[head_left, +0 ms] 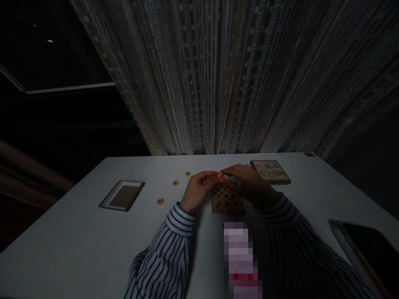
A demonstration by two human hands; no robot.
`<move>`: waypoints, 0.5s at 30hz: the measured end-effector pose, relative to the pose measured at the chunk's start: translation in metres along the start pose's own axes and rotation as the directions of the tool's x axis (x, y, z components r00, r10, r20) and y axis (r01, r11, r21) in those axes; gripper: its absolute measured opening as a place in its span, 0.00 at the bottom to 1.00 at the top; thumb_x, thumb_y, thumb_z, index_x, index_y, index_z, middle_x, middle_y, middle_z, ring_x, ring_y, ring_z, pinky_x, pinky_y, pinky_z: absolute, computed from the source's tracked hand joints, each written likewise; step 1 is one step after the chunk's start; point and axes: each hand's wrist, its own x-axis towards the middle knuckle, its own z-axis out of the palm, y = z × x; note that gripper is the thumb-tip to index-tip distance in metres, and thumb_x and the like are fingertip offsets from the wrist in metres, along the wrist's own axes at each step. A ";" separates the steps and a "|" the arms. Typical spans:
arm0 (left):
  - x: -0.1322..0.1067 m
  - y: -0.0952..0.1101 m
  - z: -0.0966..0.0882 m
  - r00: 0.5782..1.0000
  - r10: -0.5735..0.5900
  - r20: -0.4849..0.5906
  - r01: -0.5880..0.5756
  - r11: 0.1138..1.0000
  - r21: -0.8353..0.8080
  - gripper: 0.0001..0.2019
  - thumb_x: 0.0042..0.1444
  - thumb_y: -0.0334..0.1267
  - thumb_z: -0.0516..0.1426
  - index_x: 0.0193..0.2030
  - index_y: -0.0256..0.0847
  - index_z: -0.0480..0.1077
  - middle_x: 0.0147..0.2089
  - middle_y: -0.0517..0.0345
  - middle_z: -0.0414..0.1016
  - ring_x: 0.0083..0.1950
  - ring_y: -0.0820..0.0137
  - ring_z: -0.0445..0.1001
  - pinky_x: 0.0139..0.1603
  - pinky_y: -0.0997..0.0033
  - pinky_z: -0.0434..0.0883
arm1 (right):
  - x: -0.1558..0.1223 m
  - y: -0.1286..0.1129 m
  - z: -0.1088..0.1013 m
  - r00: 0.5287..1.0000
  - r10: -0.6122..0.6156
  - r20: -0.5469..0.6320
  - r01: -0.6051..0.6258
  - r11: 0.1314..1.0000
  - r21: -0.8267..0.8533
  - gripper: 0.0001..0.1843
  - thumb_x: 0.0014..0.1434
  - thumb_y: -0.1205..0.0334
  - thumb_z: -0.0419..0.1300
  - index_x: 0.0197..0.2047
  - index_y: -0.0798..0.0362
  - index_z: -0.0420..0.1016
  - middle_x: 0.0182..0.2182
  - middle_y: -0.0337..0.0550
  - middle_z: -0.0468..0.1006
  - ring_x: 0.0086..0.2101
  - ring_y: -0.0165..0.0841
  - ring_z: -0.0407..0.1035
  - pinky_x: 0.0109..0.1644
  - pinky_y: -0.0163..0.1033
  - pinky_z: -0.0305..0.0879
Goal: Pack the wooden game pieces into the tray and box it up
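Note:
A round Chinese chess piece with a red character is pinched between my two hands. My left hand grips its left side with closed fingers, while my right hand holds it from the right. Just below, a square box holds rows of similar pieces lying face up; my right hand covers part of it. Left of my left hand, three loose pieces lie on the table: a near one, a middle one and a far one.
On the white table, an open shallow frame-like lid or box lies at the left. A printed box lid rests behind my right hand. A dark tablet-like object sits at the right edge. Curtains hang behind.

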 end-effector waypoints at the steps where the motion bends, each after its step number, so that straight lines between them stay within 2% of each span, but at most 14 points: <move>1: -0.002 -0.003 -0.002 1.000 0.000 -0.019 0.000 1.000 0.014 0.11 0.40 0.34 0.63 0.33 0.34 0.73 0.32 0.54 0.77 0.35 0.71 0.74 0.41 0.70 0.70 | 0.000 0.001 0.001 1.000 0.006 0.027 -0.006 1.000 -0.005 0.14 0.55 0.57 0.55 0.42 0.55 0.72 0.35 0.48 0.77 0.37 0.36 0.70 0.40 0.41 0.61; 4: -0.008 -0.017 -0.008 0.996 0.013 -0.085 -0.004 0.994 0.106 0.11 0.43 0.34 0.61 0.36 0.34 0.72 0.32 0.55 0.77 0.34 0.72 0.74 0.40 0.71 0.70 | -0.001 0.002 0.004 0.990 0.025 0.136 -0.021 0.999 -0.035 0.15 0.55 0.58 0.55 0.43 0.55 0.72 0.36 0.47 0.78 0.37 0.36 0.70 0.40 0.40 0.61; 7: -0.015 -0.034 -0.015 0.993 0.073 -0.092 -0.042 0.953 0.299 0.10 0.46 0.32 0.58 0.38 0.35 0.72 0.35 0.54 0.77 0.35 0.71 0.74 0.40 0.71 0.70 | 0.000 0.003 0.006 0.973 0.058 0.225 -0.043 0.996 -0.072 0.15 0.54 0.58 0.55 0.44 0.54 0.72 0.36 0.46 0.78 0.38 0.35 0.70 0.41 0.39 0.61; 10: -0.022 -0.050 -0.018 0.983 0.165 -0.077 -0.104 0.859 0.501 0.11 0.49 0.33 0.56 0.41 0.36 0.71 0.37 0.54 0.76 0.37 0.71 0.73 0.41 0.70 0.70 | 0.001 0.003 0.008 0.952 0.095 0.290 -0.067 0.992 -0.103 0.15 0.55 0.58 0.54 0.44 0.54 0.72 0.37 0.45 0.78 0.38 0.35 0.71 0.41 0.38 0.61; 15: -0.030 -0.065 -0.020 0.969 0.246 0.024 -0.196 0.708 0.679 0.14 0.47 0.30 0.57 0.43 0.37 0.69 0.41 0.52 0.74 0.42 0.68 0.72 0.42 0.67 0.70 | 0.000 0.007 0.015 0.927 0.117 0.357 -0.072 0.988 -0.137 0.17 0.58 0.56 0.50 0.44 0.54 0.72 0.38 0.46 0.78 0.39 0.35 0.71 0.41 0.39 0.61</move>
